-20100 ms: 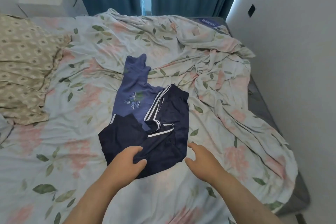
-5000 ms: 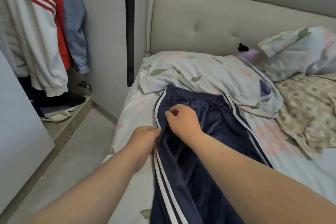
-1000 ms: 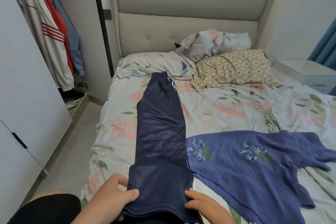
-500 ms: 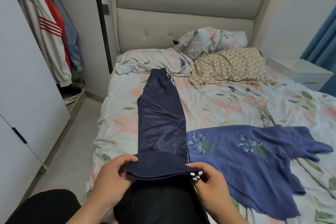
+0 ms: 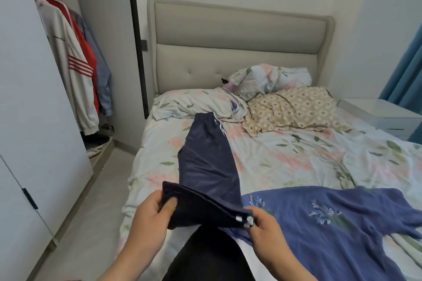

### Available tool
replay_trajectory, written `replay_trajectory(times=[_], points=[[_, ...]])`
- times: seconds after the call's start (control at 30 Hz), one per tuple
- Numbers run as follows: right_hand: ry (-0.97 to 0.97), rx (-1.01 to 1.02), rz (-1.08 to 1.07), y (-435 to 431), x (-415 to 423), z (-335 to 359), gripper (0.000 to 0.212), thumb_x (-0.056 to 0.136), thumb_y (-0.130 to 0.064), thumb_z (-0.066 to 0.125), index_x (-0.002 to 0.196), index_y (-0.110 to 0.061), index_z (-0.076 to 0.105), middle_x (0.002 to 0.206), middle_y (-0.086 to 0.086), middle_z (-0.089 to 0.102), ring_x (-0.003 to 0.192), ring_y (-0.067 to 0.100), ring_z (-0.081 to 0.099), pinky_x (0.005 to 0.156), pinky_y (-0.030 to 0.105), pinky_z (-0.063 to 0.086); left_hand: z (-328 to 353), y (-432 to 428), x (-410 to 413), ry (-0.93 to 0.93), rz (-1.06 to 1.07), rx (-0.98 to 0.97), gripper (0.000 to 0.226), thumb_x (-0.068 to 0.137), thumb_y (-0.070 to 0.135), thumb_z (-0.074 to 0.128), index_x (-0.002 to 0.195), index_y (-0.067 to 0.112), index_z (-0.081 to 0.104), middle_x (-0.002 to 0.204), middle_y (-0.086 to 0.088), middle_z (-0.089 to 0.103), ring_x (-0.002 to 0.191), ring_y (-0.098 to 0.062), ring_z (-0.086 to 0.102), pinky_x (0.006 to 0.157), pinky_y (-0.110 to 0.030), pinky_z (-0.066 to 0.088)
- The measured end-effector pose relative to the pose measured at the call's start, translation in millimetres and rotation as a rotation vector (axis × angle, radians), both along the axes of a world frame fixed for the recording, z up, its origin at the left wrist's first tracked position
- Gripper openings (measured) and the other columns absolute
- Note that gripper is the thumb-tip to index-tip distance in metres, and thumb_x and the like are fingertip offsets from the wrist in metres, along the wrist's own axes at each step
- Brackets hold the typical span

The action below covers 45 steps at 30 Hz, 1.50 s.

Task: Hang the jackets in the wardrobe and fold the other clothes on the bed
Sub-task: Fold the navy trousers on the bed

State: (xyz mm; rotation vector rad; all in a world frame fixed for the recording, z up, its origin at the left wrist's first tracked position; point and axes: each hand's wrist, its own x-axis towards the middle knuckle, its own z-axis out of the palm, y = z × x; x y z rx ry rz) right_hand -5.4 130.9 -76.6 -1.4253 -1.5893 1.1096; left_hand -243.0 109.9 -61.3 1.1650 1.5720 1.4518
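Note:
Navy track pants (image 5: 206,162) with white side stripes lie lengthwise on the floral bed (image 5: 296,157), waistband toward the pillows. Their leg end is lifted off the mattress and turned back toward the waistband. My left hand (image 5: 151,214) pinches the left corner of that end, and my right hand (image 5: 266,226) pinches the right corner by the white stripes. A blue top (image 5: 331,223) with embroidered flowers lies spread out to the right, partly under the pants. Jackets (image 5: 75,68) hang in the open wardrobe at the left: white with red stripes, red, and light blue.
Floral and beige patterned pillows (image 5: 290,107) lie against the padded headboard (image 5: 239,48). A white nightstand (image 5: 379,116) and blue curtain (image 5: 408,70) are at the right. White wardrobe doors (image 5: 29,143) flank a narrow strip of floor (image 5: 91,201) beside the bed.
Both hands have raised the leg end of the navy pants higher and carried it forward over the pants. The view has tilted up a little.

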Motion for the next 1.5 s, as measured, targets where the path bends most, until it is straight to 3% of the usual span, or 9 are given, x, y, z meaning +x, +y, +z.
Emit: replay_trajectory(times=[0.1,0.17,0.23,0.6,0.77,1.0,1.1,1.27,1.5], points=[[0.175,-0.055,-0.082,21.6,-6.7,15.3,0.021,0.101,-0.010,0.050,0.092,0.004,0.061,0.071,0.011,0.059,0.058,0.002,0.058,0.054,0.017,0.050,13.9,27.1,-3.5,-0.101,-0.061,0.039,0.013,0.096,0.018,0.059,0.094,0.025,0.069,0.094,0.001,0.075,0.085,-0.012,0.071,0.071,-0.025,0.053],[0.213,-0.031,-0.115,39.2,-11.0,21.1,0.022,0.102,-0.016,0.050,0.097,0.001,0.063,0.085,0.022,0.066,0.068,0.011,0.062,0.062,0.030,0.054,14.2,43.7,-4.0,-0.135,-0.204,-0.020,0.013,0.090,0.016,0.067,0.103,0.021,0.069,0.099,0.003,0.076,0.092,-0.013,0.071,0.072,-0.023,0.055],[0.215,0.010,-0.139,58.7,-13.6,23.6,0.021,0.102,-0.018,0.050,0.096,-0.014,0.070,0.092,0.011,0.073,0.081,0.019,0.067,0.078,0.040,0.054,4.1,60.0,-2.0,-0.078,-0.269,-0.115,0.021,0.088,0.011,0.071,0.105,0.022,0.069,0.099,0.007,0.076,0.096,-0.013,0.071,0.075,-0.023,0.054],[0.087,0.039,-0.211,242.8,-39.4,-21.0,0.020,0.100,-0.021,0.051,0.095,-0.021,0.071,0.089,-0.013,0.073,0.085,0.002,0.066,0.068,0.014,0.045,-42.0,230.9,-6.9,0.124,-0.062,-0.150,0.032,0.101,0.022,0.050,0.132,0.027,0.056,0.122,0.010,0.063,0.113,-0.013,0.057,0.097,-0.029,0.044],[0.004,0.018,-0.232,361.6,-65.8,-55.3,0.029,0.102,-0.029,0.048,0.089,-0.009,0.064,0.088,0.008,0.070,0.086,0.022,0.065,0.074,0.033,0.049,-71.2,342.6,-30.9,0.031,-0.093,-0.131,0.023,0.102,0.019,0.047,0.110,0.035,0.061,0.107,0.017,0.067,0.103,-0.004,0.061,0.079,-0.018,0.046],[-0.157,0.093,-0.264,512.5,-100.9,-104.1,0.035,0.103,-0.029,0.045,0.096,0.001,0.061,0.094,0.013,0.066,0.088,0.027,0.060,0.056,0.009,0.037,-120.3,489.6,-62.2,0.132,-0.049,-0.082,0.019,0.101,0.020,0.046,0.097,0.033,0.060,0.092,0.021,0.064,0.083,0.010,0.058,0.063,0.002,0.037],[-0.251,0.156,-0.259,564.8,-110.5,-115.2,0.034,0.102,-0.029,0.045,0.089,0.000,0.057,0.084,0.009,0.062,0.081,0.028,0.056,0.058,0.029,0.028,-135.9,542.7,-69.8,0.140,-0.055,-0.056,0.020,0.101,0.017,0.044,0.104,0.022,0.063,0.096,0.012,0.065,0.088,-0.009,0.060,0.068,-0.011,0.044],[-0.382,0.267,-0.336,640.8,-114.8,-124.6,0.036,0.101,-0.035,0.046,0.073,-0.014,0.045,0.072,-0.002,0.050,0.080,0.026,0.048,0.064,0.025,0.022,-146.7,619.3,-74.3,0.285,-0.041,-0.041,0.020,0.098,0.021,0.047,0.090,0.008,0.060,0.088,0.000,0.061,0.078,-0.018,0.054,0.065,-0.028,0.035],[-0.426,0.017,-0.426,690.9,-103.6,-175.3,0.058,0.097,-0.053,0.047,0.123,-0.003,0.060,0.124,0.017,0.064,0.116,0.036,0.057,0.088,0.030,0.038,-198.4,682.3,-80.0,0.189,-0.010,-0.183,0.028,0.090,0.030,0.064,0.081,0.004,0.065,0.077,-0.004,0.064,0.065,-0.017,0.055,0.057,-0.025,0.047]])
